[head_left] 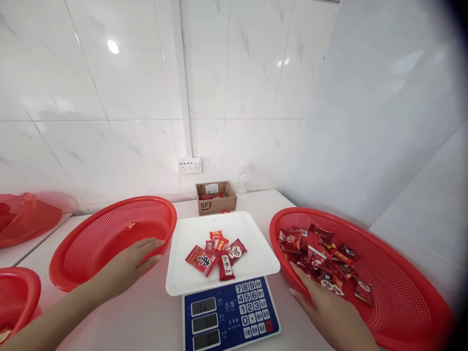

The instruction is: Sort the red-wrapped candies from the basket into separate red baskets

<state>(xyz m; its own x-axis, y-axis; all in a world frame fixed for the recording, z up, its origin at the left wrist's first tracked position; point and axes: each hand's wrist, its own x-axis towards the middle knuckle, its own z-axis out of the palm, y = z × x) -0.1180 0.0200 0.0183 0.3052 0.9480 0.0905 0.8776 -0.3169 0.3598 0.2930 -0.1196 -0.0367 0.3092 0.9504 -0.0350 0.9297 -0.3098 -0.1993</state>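
Big right basket [398,300] here, wrappers [310,253] piled inside; left basket [109,236] opposite; white tray [186,234] between them! Left hand [135,262] loose over its basket's rim, nothing visible in it; right hand [325,308] at the other rim, and I can't tell whether it grips. Packets [222,256] on the tray, between both hands, left fingertips nearer, the front packet [226,267] lying lengthwise away from the person.

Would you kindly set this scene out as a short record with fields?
Left hand: open, over the left basket
Right hand: open, at the near left rim of the right basket
Left basket contents: one small packet visible
Right basket contents: many wrapped packets
Scale: between the baskets; several red packets on its white tray
Behind scale: cardboard box, clear bottle
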